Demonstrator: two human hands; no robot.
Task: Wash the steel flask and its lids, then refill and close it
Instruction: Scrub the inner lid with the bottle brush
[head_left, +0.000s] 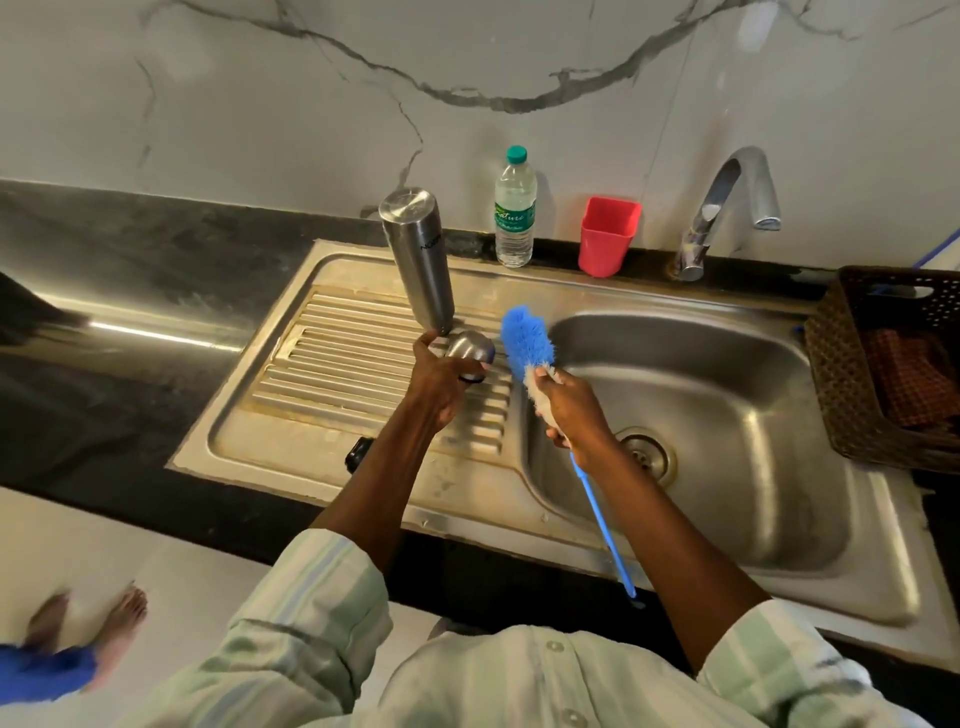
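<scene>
The steel flask (417, 254) stands upside down on the ribbed drainboard (332, 374) of the sink. My left hand (441, 379) grips a steel lid (470, 353) just in front of the flask's mouth. My right hand (569, 410) holds a blue bottle brush (527, 338) near its bristle head, which points up beside the lid. The brush's thin blue handle runs down past my wrist over the sink's front edge. A small black lid (358, 453) lies on the drainboard by my left forearm.
A plastic water bottle (514, 213) with a green cap and a red cup (608, 236) stand at the back of the counter. The tap (727, 208) rises behind the sink basin (701, 415). A brown basket (893, 364) with cloth sits at the right.
</scene>
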